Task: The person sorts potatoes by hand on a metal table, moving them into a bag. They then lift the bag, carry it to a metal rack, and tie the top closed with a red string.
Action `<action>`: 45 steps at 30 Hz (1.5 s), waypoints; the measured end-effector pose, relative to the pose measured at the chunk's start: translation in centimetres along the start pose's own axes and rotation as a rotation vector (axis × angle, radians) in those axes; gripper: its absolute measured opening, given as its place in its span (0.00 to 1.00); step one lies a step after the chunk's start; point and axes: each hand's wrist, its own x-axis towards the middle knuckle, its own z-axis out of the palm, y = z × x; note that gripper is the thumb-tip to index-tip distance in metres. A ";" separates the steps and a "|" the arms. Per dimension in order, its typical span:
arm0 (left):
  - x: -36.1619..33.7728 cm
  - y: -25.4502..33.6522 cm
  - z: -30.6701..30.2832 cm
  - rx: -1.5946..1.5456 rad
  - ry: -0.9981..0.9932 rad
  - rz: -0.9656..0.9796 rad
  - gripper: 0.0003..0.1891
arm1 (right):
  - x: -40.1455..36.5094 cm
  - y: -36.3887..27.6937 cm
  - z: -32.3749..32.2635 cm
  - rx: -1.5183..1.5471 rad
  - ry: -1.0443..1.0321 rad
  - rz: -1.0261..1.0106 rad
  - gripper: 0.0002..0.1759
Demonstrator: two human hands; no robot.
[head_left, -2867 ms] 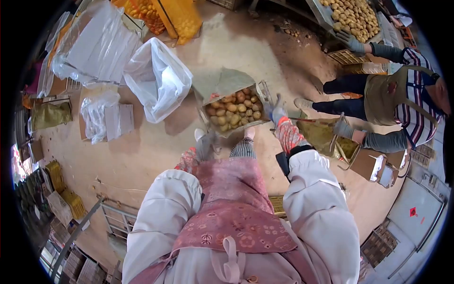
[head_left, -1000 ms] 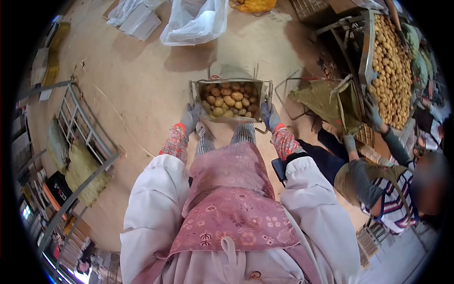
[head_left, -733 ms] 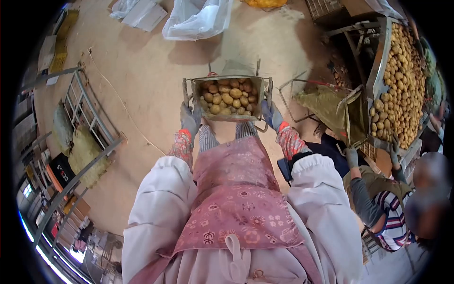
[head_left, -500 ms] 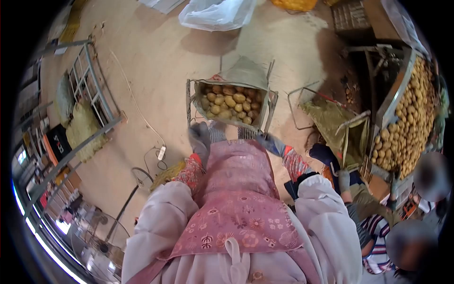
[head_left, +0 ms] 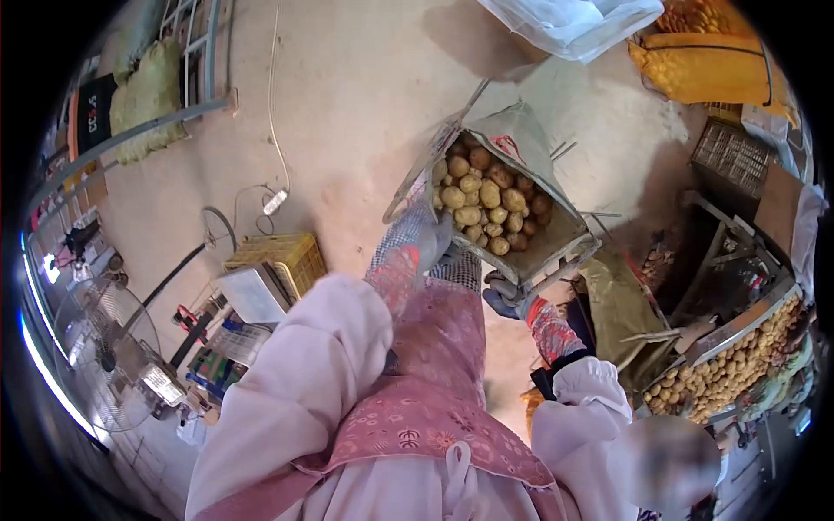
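Green bag [head_left: 532, 137] w/ potatoes [head_left: 489, 194]; L hand [head_left: 434, 239], R hand [head_left: 506, 296] by frame [head_left: 569, 264], can't tell grip.

Potatoes [head_left: 491, 195] in sack [head_left: 523, 130], crate [head_left: 304, 262] left

A loose, pinkish-white fabric jacket [head_left: 304, 365] has full sleeves gathered at the cuffs. Over it lies a dusky-pink cloth apron [head_left: 443, 339] printed with paler flowers, a pale looped tie [head_left: 459, 469] at the chest. Red-and-grey patterned inner cuffs [head_left: 552, 330] show at both wrists, with a black band [head_left: 569, 359] on the right. Greyish gloves [head_left: 508, 298] and dark-and-white checked trousers [head_left: 456, 271] complete the clothing.
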 end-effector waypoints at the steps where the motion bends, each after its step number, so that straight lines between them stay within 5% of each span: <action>1: -0.3 1.6 0.5 0.150 0.029 -0.170 0.31 | -0.5 1.5 0.1 -0.093 -0.109 -0.039 0.06; 3: -0.8 2.4 0.5 0.265 0.049 -0.330 0.31 | -2.1 4.1 0.7 -0.361 -0.251 -0.043 0.12; 5: -0.2 1.8 -0.2 0.117 0.112 -0.280 0.32 | -1.0 -1.5 -1.8 -0.759 -0.690 0.545 0.26; 7: 0.0 2.2 -1.4 0.142 0.128 -0.265 0.29 | -5.6 -2.3 -3.4 -0.681 -0.656 0.738 0.26; 9: 6.2 -4.8 -3.6 0.340 0.160 -0.058 0.28 | -11.3 -3.9 -5.6 -0.194 -0.358 0.952 0.26; 11: 4.0 -3.5 -4.0 0.887 -0.053 0.465 0.19 | -12.6 -8.7 -9.1 0.835 0.207 1.216 0.26; 12: 2.8 -2.8 -4.2 1.101 -0.063 0.763 0.15 | -11.0 -12.1 -10.8 0.953 0.307 1.201 0.27; 13: 10.2 -8.8 -2.1 1.158 -0.019 0.865 0.11 | -5.8 -18.7 -11.7 0.484 0.165 1.000 0.27; 14: 17.0 -14.3 -0.2 1.215 0.035 0.966 0.07 | -3.4 -19.7 -12.6 0.403 0.193 0.717 0.26; 15: 18.9 -10.3 -2.5 1.219 0.108 0.979 0.07 | 1.7 -24.1 -12.4 0.320 0.290 0.620 0.22; 16: 19.4 -6.7 -5.2 0.979 0.162 0.892 0.09 | 7.1 -28.2 -11.0 0.245 0.383 0.531 0.17; 18: 19.0 -3.0 -9.8 0.458 0.230 0.698 0.15 | 16.9 -29.1 -8.3 -0.447 0.292 -0.316 0.10; 19: 20.7 -3.8 -11.3 0.185 0.245 0.589 0.17 | 20.4 -31.4 -6.5 -0.654 0.120 -0.395 0.15; 21: 27.8 -4.9 -14.1 0.445 0.383 0.572 0.14 | 24.9 -27.2 -2.4 -1.002 -0.164 -0.514 0.24; 22: 24.1 -3.1 -15.4 0.413 0.453 0.507 0.14 | 26.1 -24.4 -0.9 -1.117 -0.374 -0.398 0.25; 23: 19.9 -1.8 -16.3 0.397 0.469 0.465 0.13 | 26.9 -24.0 0.8 -1.109 -0.583 0.037 0.22; 25: 14.8 -1.4 -15.2 0.374 0.402 0.465 0.13 | 28.2 -20.1 2.4 -1.211 -0.740 0.233 0.16; 30: 7.8 -2.5 -5.3 0.609 0.068 0.662 0.13 | 28.6 -20.1 4.5 -1.259 -0.775 0.289 0.17; 37: 6.5 -3.1 -2.9 0.932 -0.224 0.748 0.18 | 31.7 -14.8 6.1 -1.326 -0.906 0.542 0.19; 40: 6.0 -3.6 -2.0 1.019 -0.275 0.762 0.21 | 33.2 -12.2 5.7 -1.310 -1.207 0.810 0.25; 42: 6.2 -3.7 -2.1 1.069 -0.289 0.761 0.23 | 33.5 -11.0 4.4 -1.207 -1.234 0.780 0.25; 45: 6.3 -3.9 -2.1 1.155 -0.325 0.730 0.27 | 32.8 -12.7 3.1 -1.090 -1.097 0.417 0.22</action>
